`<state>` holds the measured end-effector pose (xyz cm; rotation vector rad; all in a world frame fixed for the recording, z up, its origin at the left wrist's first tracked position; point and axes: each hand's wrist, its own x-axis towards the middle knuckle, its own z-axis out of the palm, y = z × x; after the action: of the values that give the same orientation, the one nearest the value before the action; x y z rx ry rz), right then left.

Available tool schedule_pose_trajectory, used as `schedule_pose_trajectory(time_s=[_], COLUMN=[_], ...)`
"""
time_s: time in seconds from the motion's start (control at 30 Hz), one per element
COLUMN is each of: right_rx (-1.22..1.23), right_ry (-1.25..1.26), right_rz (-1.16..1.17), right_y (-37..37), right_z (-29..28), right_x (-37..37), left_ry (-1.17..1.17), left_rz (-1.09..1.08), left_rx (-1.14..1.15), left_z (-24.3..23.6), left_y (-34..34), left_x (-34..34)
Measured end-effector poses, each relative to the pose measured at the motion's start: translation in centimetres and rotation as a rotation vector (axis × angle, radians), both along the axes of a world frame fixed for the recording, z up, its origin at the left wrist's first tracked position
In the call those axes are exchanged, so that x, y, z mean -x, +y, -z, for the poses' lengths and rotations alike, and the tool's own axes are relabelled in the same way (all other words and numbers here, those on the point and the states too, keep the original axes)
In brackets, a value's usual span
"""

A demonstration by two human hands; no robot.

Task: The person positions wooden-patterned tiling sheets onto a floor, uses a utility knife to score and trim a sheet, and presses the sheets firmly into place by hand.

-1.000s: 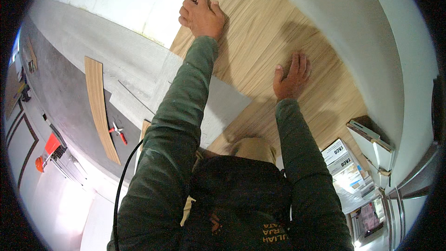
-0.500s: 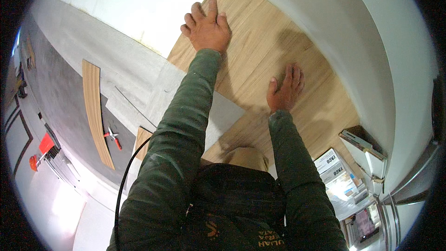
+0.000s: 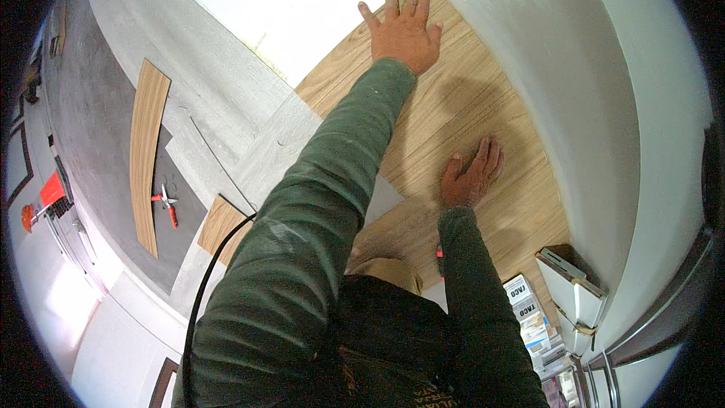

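My left hand [image 3: 405,32] presses down with fingers spread, at the far end of the wood-look floor planks [image 3: 423,125] where they meet a bright white area [image 3: 242,0]. Its fingertips reach the planks' far edge near the wall. Lower and to the right, my right hand [image 3: 473,175] lies on the same planks, fingers stretched and thumb apart. Neither hand holds anything. Grey planks [image 3: 249,113] border the wood-look ones on the left, partly hidden by my left sleeve.
A loose wood-look strip [image 3: 146,159] lies at left, beside red-handled pliers [image 3: 168,204]. A short plank piece [image 3: 223,228] and a black cable [image 3: 202,287] are near my left arm. White boxes [image 3: 521,298] stand at lower right. The wall [image 3: 574,106] curves along the right.
My left hand has slid right and farther away along the planks, its fingers spreading wider. My right hand sits slightly nearer to me. The whole view has shifted a little.
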<state>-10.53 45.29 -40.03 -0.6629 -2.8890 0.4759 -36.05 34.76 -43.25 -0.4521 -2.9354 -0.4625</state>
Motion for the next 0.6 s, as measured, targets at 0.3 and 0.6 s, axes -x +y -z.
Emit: schedule_pose_trajectory(time_s=[0.3,0.6], right_rx=[-0.158,-0.137], right_ry=[0.006,0.078], right_rz=[-0.072,-0.091], right_y=[-0.1,-1.4], right_z=[0.6,-0.5], right_x=[-0.2,0.4], left_ry=[0.030,-0.044], left_rz=[-0.043,-0.112], left_rx=[-0.026,-0.082], left_z=[0.7,0.1], left_y=[-0.4,-4.2], left_x=[0.0,-5.7])
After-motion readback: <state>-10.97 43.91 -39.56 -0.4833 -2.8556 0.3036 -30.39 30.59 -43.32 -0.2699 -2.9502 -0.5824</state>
